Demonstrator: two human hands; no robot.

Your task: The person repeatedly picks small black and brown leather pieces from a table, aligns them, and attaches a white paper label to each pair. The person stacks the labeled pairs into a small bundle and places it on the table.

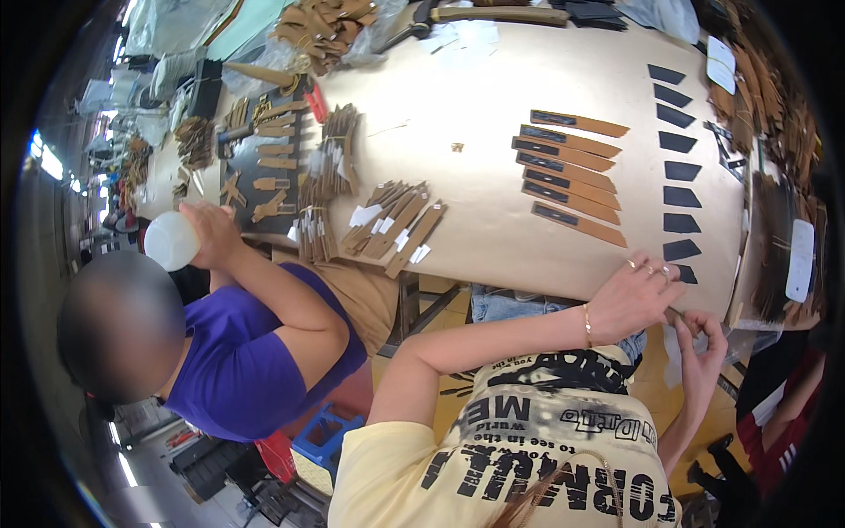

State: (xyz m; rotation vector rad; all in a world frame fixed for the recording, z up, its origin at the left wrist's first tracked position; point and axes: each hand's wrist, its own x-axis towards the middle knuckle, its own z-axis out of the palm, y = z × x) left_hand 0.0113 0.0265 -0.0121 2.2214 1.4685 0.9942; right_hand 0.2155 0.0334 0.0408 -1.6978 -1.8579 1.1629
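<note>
Nine dark, slant-ended pieces form a column down the right side of the surface, the lowest just beyond a worker's ringed left hand. The two hands meet at the near edge: the right hand pinches one thin piece between thumb and finger, while the left bends over it from the other side, its thumb hidden, so whether it also grips cannot be told. The thin piece sits between the hands, beside the right fingertips and below the dark column; its kind is too small to tell. Farther left of the column lie about seven brown strips, overlapping in a fan, each bearing one dark patch. One hammer rests at the far edge. At left, one co-worker in a purple top holds a single white bottle near bundled brown strips
</note>
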